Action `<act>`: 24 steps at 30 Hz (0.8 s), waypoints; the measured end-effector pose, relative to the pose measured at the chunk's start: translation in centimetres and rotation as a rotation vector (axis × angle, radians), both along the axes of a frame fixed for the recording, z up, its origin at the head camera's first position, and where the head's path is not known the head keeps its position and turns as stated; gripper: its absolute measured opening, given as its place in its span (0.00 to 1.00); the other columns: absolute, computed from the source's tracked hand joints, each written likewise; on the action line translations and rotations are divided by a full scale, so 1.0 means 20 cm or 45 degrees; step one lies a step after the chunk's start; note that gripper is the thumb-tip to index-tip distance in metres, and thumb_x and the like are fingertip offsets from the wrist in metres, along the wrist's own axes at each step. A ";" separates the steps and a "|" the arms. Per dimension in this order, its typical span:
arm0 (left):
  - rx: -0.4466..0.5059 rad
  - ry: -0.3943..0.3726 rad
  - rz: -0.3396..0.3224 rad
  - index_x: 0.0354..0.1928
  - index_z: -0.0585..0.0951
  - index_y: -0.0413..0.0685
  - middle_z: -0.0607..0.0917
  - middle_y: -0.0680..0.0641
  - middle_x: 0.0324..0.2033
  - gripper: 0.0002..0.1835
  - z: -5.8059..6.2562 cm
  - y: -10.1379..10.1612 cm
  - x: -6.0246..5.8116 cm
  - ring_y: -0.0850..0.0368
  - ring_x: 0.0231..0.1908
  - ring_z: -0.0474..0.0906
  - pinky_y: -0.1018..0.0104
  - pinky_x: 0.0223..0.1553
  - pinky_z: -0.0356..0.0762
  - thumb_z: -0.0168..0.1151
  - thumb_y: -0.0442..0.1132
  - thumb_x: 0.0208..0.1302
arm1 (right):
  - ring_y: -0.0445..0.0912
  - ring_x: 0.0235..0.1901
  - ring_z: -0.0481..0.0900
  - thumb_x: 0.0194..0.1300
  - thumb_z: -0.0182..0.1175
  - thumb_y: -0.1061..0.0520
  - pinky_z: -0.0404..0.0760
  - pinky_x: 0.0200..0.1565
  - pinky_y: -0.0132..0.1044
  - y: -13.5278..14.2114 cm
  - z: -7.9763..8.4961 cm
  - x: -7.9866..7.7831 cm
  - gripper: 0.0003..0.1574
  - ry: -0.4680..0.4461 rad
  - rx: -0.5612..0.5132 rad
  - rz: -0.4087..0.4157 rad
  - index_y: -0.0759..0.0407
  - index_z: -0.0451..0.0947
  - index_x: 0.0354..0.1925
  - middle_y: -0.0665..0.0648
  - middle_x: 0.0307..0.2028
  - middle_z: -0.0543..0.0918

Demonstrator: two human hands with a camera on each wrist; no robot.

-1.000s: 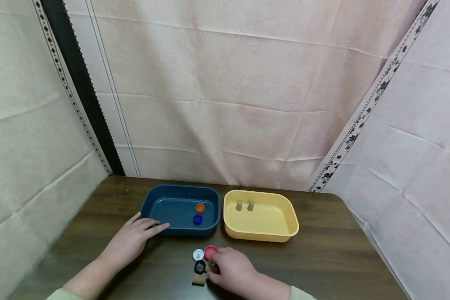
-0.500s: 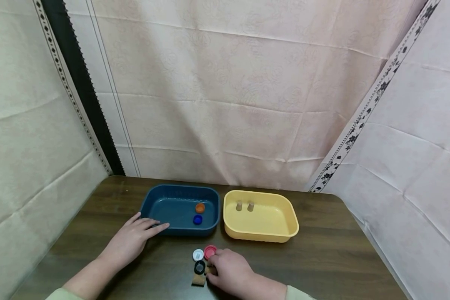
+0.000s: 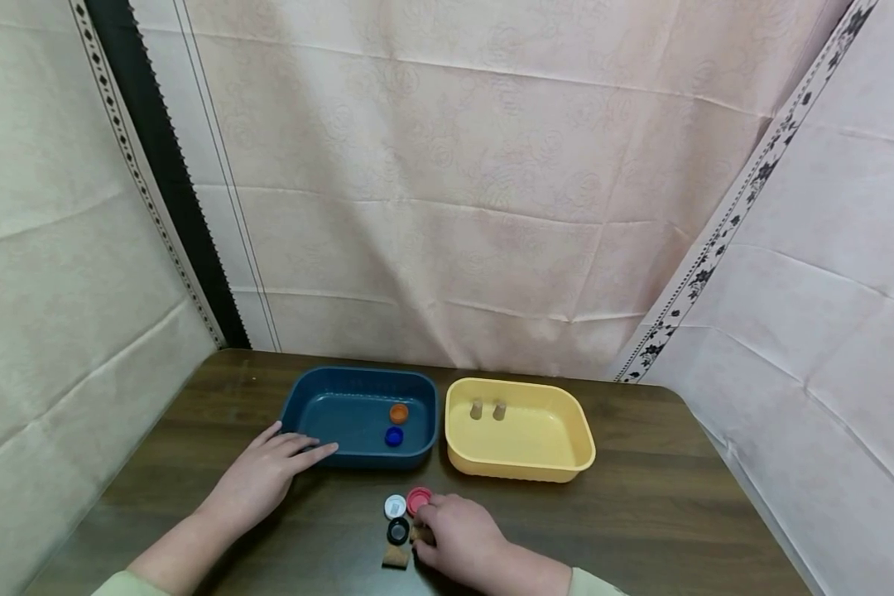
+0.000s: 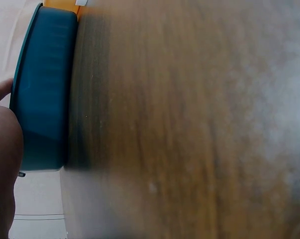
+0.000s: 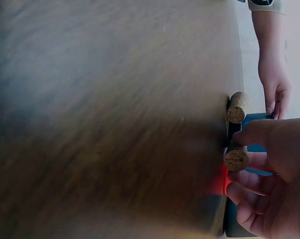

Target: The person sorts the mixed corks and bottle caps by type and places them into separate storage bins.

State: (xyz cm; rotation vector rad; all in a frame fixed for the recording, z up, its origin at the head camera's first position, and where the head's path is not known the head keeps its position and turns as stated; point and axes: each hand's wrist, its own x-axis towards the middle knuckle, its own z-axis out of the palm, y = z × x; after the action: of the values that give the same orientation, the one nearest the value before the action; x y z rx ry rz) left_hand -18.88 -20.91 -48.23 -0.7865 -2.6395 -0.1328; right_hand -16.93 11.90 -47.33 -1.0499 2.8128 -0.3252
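Observation:
In the head view my right hand (image 3: 462, 534) is low at the centre of the table. Its thumb and index finger pinch a cork (image 5: 236, 159), seen end-on in the right wrist view. Another cork (image 3: 396, 557) lies just left of it. Beside the fingertips are a black ring-like cap (image 3: 398, 531), a white bottle cap (image 3: 395, 506) and a red bottle cap (image 3: 419, 499). My left hand (image 3: 264, 473) rests with outstretched fingers on the front left corner of the blue tray (image 3: 320, 372); some fingertips are hard to make out.
An orange cap (image 3: 398, 413) and a blue cap (image 3: 394, 436) lie in the blue tray. To its right stands a yellow tray (image 3: 521, 470) with two corks (image 3: 499, 410) inside. Cloth (image 3: 447, 207) hangs behind the wooden table (image 3: 663, 497).
My right hand has shifted very slightly at the pinched cork. The left hand and both trays look unmoved; the whole head view has drifted a touch.

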 end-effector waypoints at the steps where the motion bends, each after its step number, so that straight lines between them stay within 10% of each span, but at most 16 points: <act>1: -0.001 0.000 0.000 0.64 0.79 0.64 0.86 0.51 0.48 0.40 0.00 0.00 0.00 0.51 0.51 0.81 0.37 0.63 0.67 0.71 0.22 0.50 | 0.34 0.26 0.68 0.61 0.68 0.46 0.72 0.28 0.29 0.00 0.00 0.00 0.07 0.014 -0.004 -0.003 0.44 0.82 0.33 0.39 0.27 0.73; 24: 0.006 0.024 -0.016 0.64 0.79 0.64 0.86 0.52 0.48 0.38 -0.02 -0.01 -0.01 0.52 0.50 0.81 0.37 0.62 0.67 0.68 0.22 0.53 | 0.34 0.25 0.69 0.62 0.65 0.48 0.73 0.28 0.30 0.10 0.06 -0.02 0.05 0.019 -0.180 -0.174 0.45 0.80 0.36 0.38 0.25 0.73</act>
State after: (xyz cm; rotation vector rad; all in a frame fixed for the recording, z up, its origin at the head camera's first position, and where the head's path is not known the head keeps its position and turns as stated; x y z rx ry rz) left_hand -19.05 -21.21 -48.60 -0.7987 -2.6159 -0.1343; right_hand -17.36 13.86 -46.10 -0.8893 2.9183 -0.5391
